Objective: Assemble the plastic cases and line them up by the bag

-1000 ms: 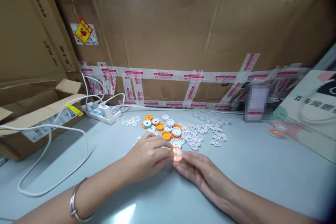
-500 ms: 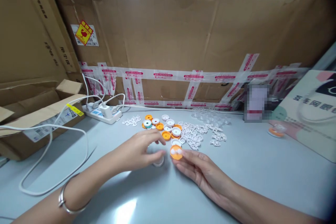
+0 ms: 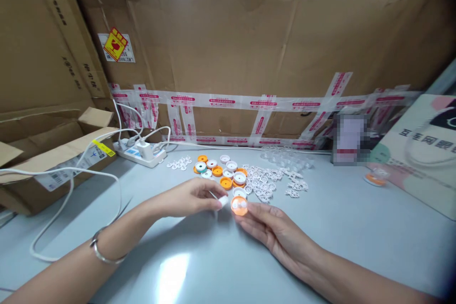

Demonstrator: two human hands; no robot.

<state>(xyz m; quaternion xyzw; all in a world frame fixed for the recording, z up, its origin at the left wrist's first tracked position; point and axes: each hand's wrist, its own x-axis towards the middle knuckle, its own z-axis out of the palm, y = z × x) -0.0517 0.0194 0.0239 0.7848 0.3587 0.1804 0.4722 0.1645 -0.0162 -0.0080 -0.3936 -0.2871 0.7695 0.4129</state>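
Note:
Between the thumb and fingers of my left hand (image 3: 197,198) is a white round cap (image 3: 223,201), tilted and partly covered by the fingertips. My right hand (image 3: 272,228) pinches an orange round cup (image 3: 239,205) at its right edge. Small white and clear round parts sit inside the cup, which faces me. The two held pieces are close together but apart. Just behind them lies a white cup (image 3: 240,193), with several orange and white round cups (image 3: 225,183) grouped farther back. White openwork pieces (image 3: 263,183) are heaped to the right of this group.
Small white parts (image 3: 179,163) lie left of the cups, and clear plastic parts (image 3: 288,159) at the back. A power strip (image 3: 153,159) with white cables and an open carton (image 3: 71,161) stand left. An orange-and-white assembled piece (image 3: 376,178) rests right. A large cardboard wall (image 3: 228,47) closes the back.
My left hand has picked up the white cap from the table and raised it beside the orange cup. My right hand stays nearly in place, the cup slightly turned.

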